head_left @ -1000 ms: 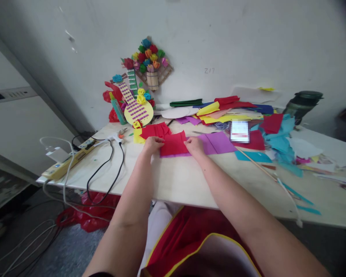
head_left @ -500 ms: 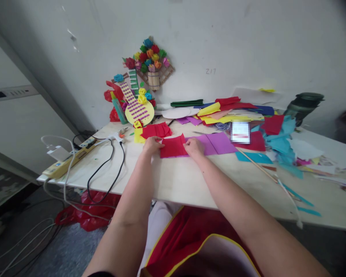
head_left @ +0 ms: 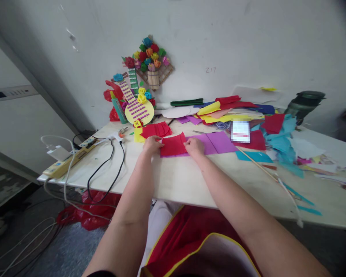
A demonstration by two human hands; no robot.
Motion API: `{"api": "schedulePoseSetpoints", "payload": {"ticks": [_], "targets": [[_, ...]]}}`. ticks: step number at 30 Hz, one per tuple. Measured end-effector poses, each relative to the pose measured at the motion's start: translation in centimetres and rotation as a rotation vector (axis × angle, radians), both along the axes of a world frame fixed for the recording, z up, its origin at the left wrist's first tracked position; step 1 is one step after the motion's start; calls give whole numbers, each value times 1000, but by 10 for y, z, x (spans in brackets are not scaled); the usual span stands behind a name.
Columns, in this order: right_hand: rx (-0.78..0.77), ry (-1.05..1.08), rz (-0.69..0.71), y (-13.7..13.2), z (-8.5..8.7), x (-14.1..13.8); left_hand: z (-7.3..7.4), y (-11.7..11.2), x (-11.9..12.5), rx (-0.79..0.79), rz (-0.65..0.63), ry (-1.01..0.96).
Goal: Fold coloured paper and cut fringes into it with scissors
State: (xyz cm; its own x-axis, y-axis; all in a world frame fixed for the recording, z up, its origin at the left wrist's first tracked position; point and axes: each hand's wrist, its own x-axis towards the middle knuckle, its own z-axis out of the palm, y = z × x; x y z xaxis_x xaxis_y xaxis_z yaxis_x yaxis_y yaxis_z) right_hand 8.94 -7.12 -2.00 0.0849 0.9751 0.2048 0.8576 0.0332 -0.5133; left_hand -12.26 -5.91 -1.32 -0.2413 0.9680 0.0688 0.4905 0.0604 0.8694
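Between my hands a red crepe paper piece [head_left: 173,146] lies over the left part of a longer purple paper strip [head_left: 219,142], which shows creases. My left hand [head_left: 152,145] pinches the red piece at its left edge. At its right edge, my right hand [head_left: 195,146] grips the red piece with thumb and fingers, resting over the purple strip. Just behind my left hand are folded red paper pieces [head_left: 157,130] and a bit of yellow paper [head_left: 138,135]. A pair of scissors [head_left: 200,132] lies partly hidden behind the purple strip.
Paper-flower crafts [head_left: 140,109] and a glue bottle [head_left: 118,109] stand at the back left. A power strip [head_left: 66,161] with cables sits at the left edge. Stacked coloured paper [head_left: 230,109], a lit phone [head_left: 240,131], a stick [head_left: 256,164] and a dark bottle [head_left: 305,105] occupy the right.
The red paper's lower edge has shifted up slightly, showing more purple strip beneath it. Both hands keep their hold in nearly the same place.
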Motion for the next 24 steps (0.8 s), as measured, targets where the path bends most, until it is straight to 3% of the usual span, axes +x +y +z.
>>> {"api": "schedulePoseSetpoints", "payload": {"ticks": [13, 20, 24], "targets": [[21, -5, 2, 2, -3, 0, 3, -4, 2, 36, 18, 71], [-5, -25, 4, -1, 1, 0, 3, -4, 2, 38, 11, -17], [-32, -46, -14, -3, 2, -1, 7, -5, 4, -57, 15, 221]]}}
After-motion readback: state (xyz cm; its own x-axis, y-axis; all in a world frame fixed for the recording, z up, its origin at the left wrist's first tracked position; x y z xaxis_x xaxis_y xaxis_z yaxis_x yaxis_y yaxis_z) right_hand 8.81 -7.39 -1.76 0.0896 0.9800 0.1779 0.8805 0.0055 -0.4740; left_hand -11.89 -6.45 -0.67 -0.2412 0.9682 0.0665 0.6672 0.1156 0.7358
